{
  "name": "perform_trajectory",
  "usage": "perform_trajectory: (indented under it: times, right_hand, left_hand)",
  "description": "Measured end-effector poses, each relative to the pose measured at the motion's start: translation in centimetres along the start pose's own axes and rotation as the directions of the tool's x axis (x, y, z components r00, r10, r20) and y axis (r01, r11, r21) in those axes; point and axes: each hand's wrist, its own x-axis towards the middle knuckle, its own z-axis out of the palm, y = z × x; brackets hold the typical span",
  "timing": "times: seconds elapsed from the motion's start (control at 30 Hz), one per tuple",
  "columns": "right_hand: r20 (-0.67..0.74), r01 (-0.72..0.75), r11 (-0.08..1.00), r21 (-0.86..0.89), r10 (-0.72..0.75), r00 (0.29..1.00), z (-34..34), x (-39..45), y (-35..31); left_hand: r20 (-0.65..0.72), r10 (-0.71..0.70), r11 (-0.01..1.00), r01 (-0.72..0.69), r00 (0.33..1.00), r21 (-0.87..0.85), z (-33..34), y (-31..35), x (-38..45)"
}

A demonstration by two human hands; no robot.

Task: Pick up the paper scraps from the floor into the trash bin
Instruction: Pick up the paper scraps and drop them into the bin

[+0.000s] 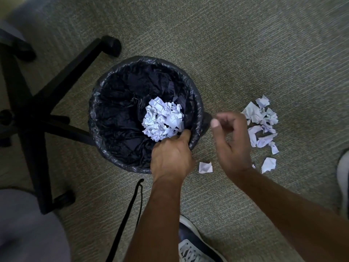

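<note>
Trash bin (196,103), black-lined, sits on the carpet (245,53) with a wad of crumpled paper (162,120) already inside, toward its near-right wall.

Left hand (171,159) hangs over the near rim, fingers dipped inside by the wad and curled out of sight below the knuckles; cannot tell whether it grips anything or has let go.

Right hand (232,137) hovers just right of the bin, fingers loosely spread, apparently empty, though motion blur makes this uncertain.

Remaining scraps (262,121) lie in a loose cluster on the carpet right of the right hand, strung roughly far-to-near. One lone scrap (205,167) sits between the two wrists, just beside the bin; another piece (268,164) lies nearer the viewer at the cluster's tail.

Judgement: the right hand is clearly nearer the cluster; reach goes rightward and down. Lone scrap suits either hand.

Part of the cluster is hidden behind the right hand. Chair base (37,118) stands left of the bin, clear of the work.
</note>
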Motion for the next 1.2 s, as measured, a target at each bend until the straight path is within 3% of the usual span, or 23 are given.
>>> perform_trajectory:
  times: [0.1, 0.17, 0.23, 0.3, 0.37, 0.5, 0.7, 0.8, 0.93, 1.1, 1.2]
  right_hand:
    - [0.252, -0.046, 0.956, -0.29, 0.123, 0.96, -1.2, -3.1, 6.4]
    - [0.515, 0.148, 0.839, -0.523, 0.173, 0.839, -2.0, -5.6, 9.4]
    - [0.701, 0.402, 0.665, -0.629, 0.263, 0.663, -2.1, -7.9, 11.2]
    - [0.75, 0.523, 0.546, -0.655, 0.381, 0.541, -1.8, -9.3, 11.7]
    - [0.75, 0.549, 0.511, -0.662, 0.457, 0.478, -1.6, -9.7, 11.8]
    - [0.692, 0.552, 0.439, -0.709, 0.584, 0.425, -1.3, -8.3, 11.2]
    - [0.741, 0.624, 0.427, -0.655, 0.526, 0.417, -0.9, -6.2, 11.3]
    - [0.743, 0.594, 0.453, -0.665, 0.486, 0.461, -0.7, -5.6, 11.5]
    - [0.663, 0.331, 0.645, -0.689, 0.377, 0.647, -1.4, -5.9, 11.3]
    - [0.362, -0.041, 0.842, -0.538, 0.274, 0.891, -2.8, -6.3, 8.0]
    - [0.202, -0.034, 0.924, -0.381, 0.119, 0.972, -2.7, -5.5, 4.3]
  left_hand:
    - [0.004, 0.003, 1.0, -0.003, 1.0, 0.023, -0.1, -0.1, -0.1]
    - [0.003, 0.0, 1.0, 0.0, 1.0, 0.027, -0.2, -0.1, -0.1]
    - [-0.014, 0.004, 1.0, -0.004, 1.0, 0.031, -0.2, -0.1, 0.0]
    - [-0.017, 0.001, 1.0, -0.001, 1.0, 0.031, -0.1, 0.0, 0.0]
    - [-0.011, -0.002, 1.0, 0.002, 1.0, 0.028, 0.0, 0.0, 0.0]
    - [-0.029, 0.012, 1.0, -0.012, 0.999, 0.02, 0.1, 0.0, 0.0]
    - [-0.043, 0.019, 1.0, -0.019, 0.999, 0.017, 0.2, 0.0, 0.0]
    - [-0.042, 0.026, 0.999, -0.025, 0.999, 0.022, 0.1, 0.1, -0.1]
    - [-0.031, 0.025, 1.0, -0.025, 0.999, 0.012, 0.0, 0.0, -0.1]
    - [-0.021, 0.01, 1.0, -0.01, 1.0, 0.006, 0.0, 0.1, -0.1]
    - [-0.022, -0.004, 1.0, 0.004, 1.0, 0.02, 0.1, 0.1, -0.1]
